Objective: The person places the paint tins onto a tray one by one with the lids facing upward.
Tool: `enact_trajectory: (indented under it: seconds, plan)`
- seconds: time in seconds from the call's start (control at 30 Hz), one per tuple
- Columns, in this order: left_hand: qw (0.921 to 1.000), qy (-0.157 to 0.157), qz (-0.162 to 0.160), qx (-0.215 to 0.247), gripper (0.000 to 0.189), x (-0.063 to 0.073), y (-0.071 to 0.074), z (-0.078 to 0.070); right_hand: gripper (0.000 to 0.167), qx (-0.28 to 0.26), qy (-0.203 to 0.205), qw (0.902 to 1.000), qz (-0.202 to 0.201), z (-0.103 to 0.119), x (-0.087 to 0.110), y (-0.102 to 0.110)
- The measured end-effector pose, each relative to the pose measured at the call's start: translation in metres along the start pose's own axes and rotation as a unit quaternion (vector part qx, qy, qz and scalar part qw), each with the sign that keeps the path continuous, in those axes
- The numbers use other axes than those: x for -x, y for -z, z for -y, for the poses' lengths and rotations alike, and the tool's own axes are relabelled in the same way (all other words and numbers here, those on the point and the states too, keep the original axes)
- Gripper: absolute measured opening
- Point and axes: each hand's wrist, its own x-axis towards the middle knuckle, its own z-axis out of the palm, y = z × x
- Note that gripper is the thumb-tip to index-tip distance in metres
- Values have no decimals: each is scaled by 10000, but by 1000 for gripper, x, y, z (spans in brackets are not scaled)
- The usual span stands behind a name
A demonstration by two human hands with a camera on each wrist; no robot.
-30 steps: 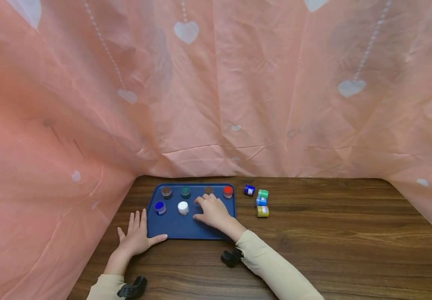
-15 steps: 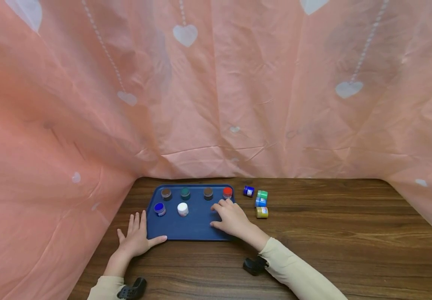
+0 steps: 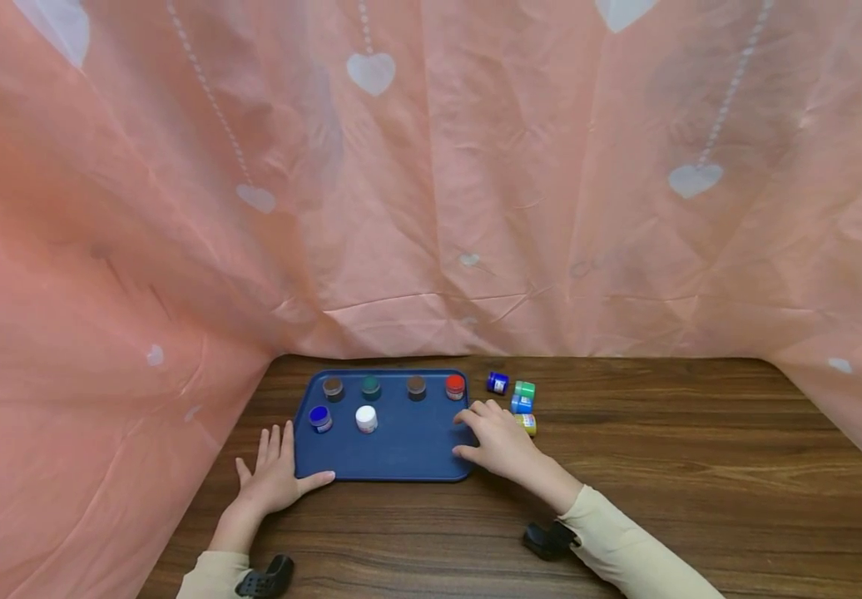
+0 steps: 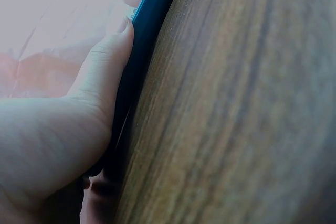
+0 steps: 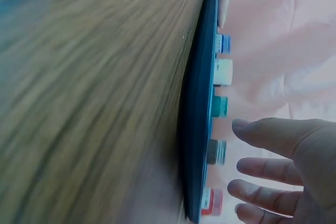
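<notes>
My left hand (image 3: 268, 476) rests at the near left corner of a blue tray (image 3: 401, 459), fingers spread, thumb along the rim. In the left wrist view that thumb (image 4: 107, 59) lies against the tray's edge. Over the tray's right rim hovers my right hand (image 3: 504, 439), fingers apart and slightly bent, holding nothing. Small paint jars stand upright on the tray: a white jar (image 3: 366, 419), a blue jar (image 3: 319, 418), a dark green jar (image 3: 370, 388), a red jar (image 3: 455, 387) and two brown ones. A yellow jar (image 3: 527, 423) is partly hidden behind the right hand.
Right of the tray, several jars lie on their sides on the wooden table (image 3: 663, 466): a dark blue jar (image 3: 497, 383), a green jar (image 3: 525, 389) and a lighter blue jar (image 3: 522, 404). A pink curtain (image 3: 551, 208) hangs behind and to the left.
My right hand has moved rightward from the middle of the tray to its right rim, uncovering a brown jar and then the red one. The left hand stays in place.
</notes>
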Motion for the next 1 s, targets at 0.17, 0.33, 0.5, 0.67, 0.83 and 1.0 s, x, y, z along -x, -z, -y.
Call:
enact_trajectory:
  seconds: [0.17, 0.33, 0.5, 0.67, 0.83, 1.0]
  plan:
    - [10000, -9, 7, -6, 132, -1, -1, 0, 37, 99, -56, 9998, -182, -11, 13, 6]
    - [10000, -19, -20, -40, 132, -1, -1, -1, 37, 142, -185, 9994, -261, -23, 22, 14]
    - [10000, -47, -23, 9, 132, 0, 0, -2, 39, 186, -315, 9989, -307, -34, 26, 21]
    - [10000, 5, 20, -12, 133, 0, 1, 0, 40, 213, -414, 9985, -293, -43, 25, 24]
    - [10000, -10, -2, -1, 133, -1, 0, 1, 40, 451, -509, 9974, -230, -52, 25, 22]
    - [10000, -9, -11, -19, 132, 0, -1, 1, 37, 623, -541, 9963, -236, -58, 26, 22]
